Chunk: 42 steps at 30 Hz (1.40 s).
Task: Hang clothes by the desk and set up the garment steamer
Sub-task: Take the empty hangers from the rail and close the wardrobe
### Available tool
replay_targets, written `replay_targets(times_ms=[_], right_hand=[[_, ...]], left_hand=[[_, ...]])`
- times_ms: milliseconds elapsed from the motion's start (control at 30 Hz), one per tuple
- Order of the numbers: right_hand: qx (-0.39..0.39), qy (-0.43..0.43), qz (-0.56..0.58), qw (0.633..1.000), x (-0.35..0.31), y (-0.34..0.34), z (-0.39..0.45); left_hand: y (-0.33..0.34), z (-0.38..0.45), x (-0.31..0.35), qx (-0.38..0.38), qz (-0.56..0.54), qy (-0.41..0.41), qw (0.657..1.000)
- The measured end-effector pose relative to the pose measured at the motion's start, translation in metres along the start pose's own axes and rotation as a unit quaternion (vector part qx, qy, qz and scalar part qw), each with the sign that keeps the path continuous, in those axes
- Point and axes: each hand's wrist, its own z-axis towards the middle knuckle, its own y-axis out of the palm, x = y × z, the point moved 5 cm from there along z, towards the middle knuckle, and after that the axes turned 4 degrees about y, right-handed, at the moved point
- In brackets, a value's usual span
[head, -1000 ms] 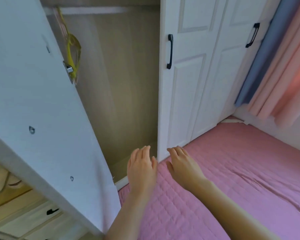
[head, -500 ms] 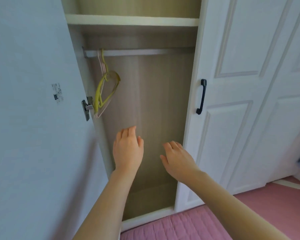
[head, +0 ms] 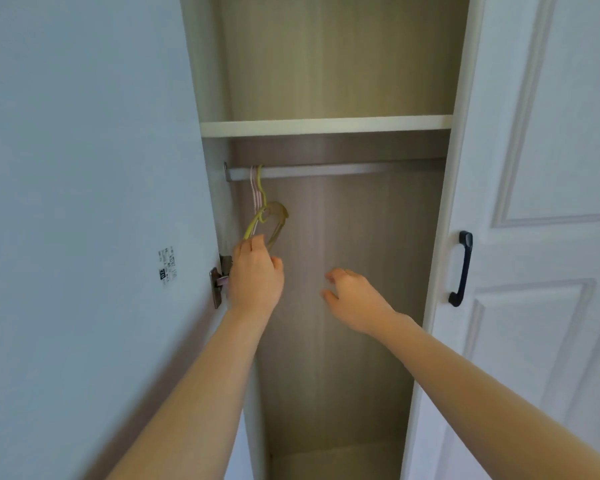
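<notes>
Hanging from the rail (head: 343,170) in the upper middle of the frame, the hangers (head: 269,220) are bunched at the rail's left end: a yellow-green one in front and thin pink ones behind it. My left hand (head: 253,275) reaches up to their lower edge at left of centre; my fingers (head: 252,244) touch the yellow-green hanger and curl against it, though I cannot tell whether they have closed round it. My right hand (head: 355,299) hovers in the middle of the frame, well apart from the hangers, holding nothing, its fingers loosely bent and spread. Both forearms rise from the lower edge of the frame into the wardrobe (head: 343,271), whose inside is pale wood grain. A white shelf (head: 326,125) crosses above the rail. The open door (head: 84,168) fills the left of the frame, with a small label (head: 167,265) and a metal hinge (head: 219,280) near my left hand. At right, a closed door (head: 541,133) carries a black handle (head: 461,268).
</notes>
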Motion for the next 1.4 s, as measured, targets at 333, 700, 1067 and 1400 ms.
replay_targets(times_ms=[333,700,1067,1400], right_hand=[[-0.015,0.025,0.096,0.995,-0.033,0.002,0.103],[-0.032,0.063,0.222,0.973,-0.049,0.003,0.150],[-0.084,0.135,0.352,0.923,-0.066,0.014,0.176],[-0.088,0.169,0.412,0.891,-0.075,0.023,0.193]], left_hand=[[0.010,0.077,-0.036,-0.045,-0.089,-0.166,0.981],[0.042,0.102,-0.058,-0.100,-0.225,-0.244,0.938],[0.072,0.100,-0.072,-0.139,-0.323,-0.342,0.872],[0.080,0.095,-0.068,-0.118,-0.417,-0.370,0.822]])
